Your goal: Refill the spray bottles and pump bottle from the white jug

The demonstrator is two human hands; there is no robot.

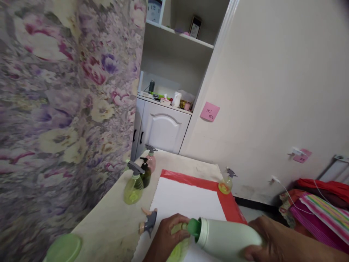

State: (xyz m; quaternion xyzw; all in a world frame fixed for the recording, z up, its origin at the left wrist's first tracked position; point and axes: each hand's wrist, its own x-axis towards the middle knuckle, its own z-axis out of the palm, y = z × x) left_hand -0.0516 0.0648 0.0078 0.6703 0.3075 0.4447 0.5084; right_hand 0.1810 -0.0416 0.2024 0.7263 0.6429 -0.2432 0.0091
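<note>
My right hand (pixel 265 238) grips a pale green bottle (pixel 229 236), tilted nearly flat with its green spout (pixel 194 227) pointing left. My left hand (pixel 171 233) is wrapped round the upper part of a yellow-green spray bottle (pixel 178 251) that has no sprayer on it. The spout is at the mouth of this bottle; whether liquid flows I cannot tell. A loose grey and peach spray head (pixel 148 222) lies left of my left hand. At the lower left is a round light green cap (pixel 64 248).
On the table's left side stand a yellow-green spray bottle (pixel 133 189), a dark pump bottle (pixel 145 173) and a pink spray bottle (pixel 151 160). Another clear spray bottle (pixel 225 185) stands at the right on a red-edged white sheet (pixel 188 196). A floral curtain (pixel 68 109) hangs left.
</note>
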